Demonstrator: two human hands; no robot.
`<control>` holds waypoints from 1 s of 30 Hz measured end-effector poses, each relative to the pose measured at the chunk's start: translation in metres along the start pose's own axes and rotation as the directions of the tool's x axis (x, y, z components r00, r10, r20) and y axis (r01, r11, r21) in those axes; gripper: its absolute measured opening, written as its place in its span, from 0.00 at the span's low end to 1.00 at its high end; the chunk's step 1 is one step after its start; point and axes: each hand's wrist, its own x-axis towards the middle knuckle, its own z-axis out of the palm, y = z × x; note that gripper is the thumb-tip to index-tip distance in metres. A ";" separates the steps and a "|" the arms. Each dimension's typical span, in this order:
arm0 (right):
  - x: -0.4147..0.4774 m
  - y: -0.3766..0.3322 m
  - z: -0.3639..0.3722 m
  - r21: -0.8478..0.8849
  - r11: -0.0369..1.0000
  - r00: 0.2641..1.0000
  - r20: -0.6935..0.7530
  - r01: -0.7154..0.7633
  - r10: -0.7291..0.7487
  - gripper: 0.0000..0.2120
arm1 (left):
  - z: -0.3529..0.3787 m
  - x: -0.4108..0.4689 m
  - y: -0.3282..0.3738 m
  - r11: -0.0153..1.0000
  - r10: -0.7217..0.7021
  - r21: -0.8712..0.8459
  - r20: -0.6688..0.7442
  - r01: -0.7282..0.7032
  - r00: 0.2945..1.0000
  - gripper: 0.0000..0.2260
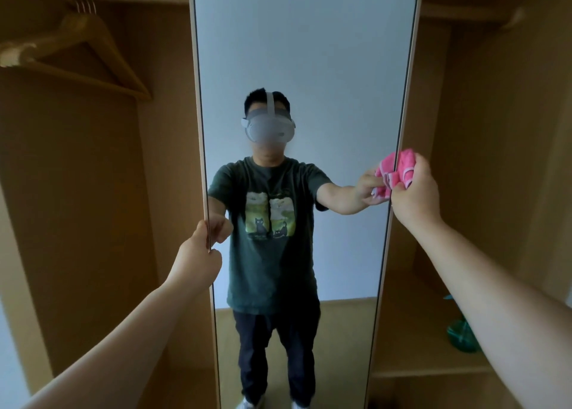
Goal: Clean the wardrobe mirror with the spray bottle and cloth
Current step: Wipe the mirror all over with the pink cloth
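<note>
mirror point(303, 52): upright in the wardrobe point(93, 191). your left hand point(198, 253): curled round the mirror's left edge, midway up. your right hand point(416, 191): fingers closed round the cloth point(405, 167). cloth: pink, bunched, touching the mirror's right edge.

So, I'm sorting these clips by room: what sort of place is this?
Probably an open wooden wardrobe: wooden hangers hang at upper left, a shelf sits at lower right, and a tall mirror stands between them. The left hand grips its edge; the right hand holds a pink cloth.
</note>
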 end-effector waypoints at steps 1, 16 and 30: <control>-0.001 0.002 0.001 0.003 1.000 1.000 0.003 -0.007 0.007 0.26 | 0.000 0.000 0.001 1.000 -0.012 0.006 -0.001 0.012 1.000 0.23; -0.036 0.047 0.017 0.007 0.999 0.998 0.051 -0.044 0.044 0.27 | 0.001 0.004 -0.012 0.998 0.043 0.042 -0.067 -0.040 0.997 0.16; -0.076 0.085 0.027 0.002 0.995 0.988 0.120 -0.097 0.096 0.27 | 0.006 0.003 -0.022 0.993 0.031 -0.111 -0.062 -0.037 0.998 0.17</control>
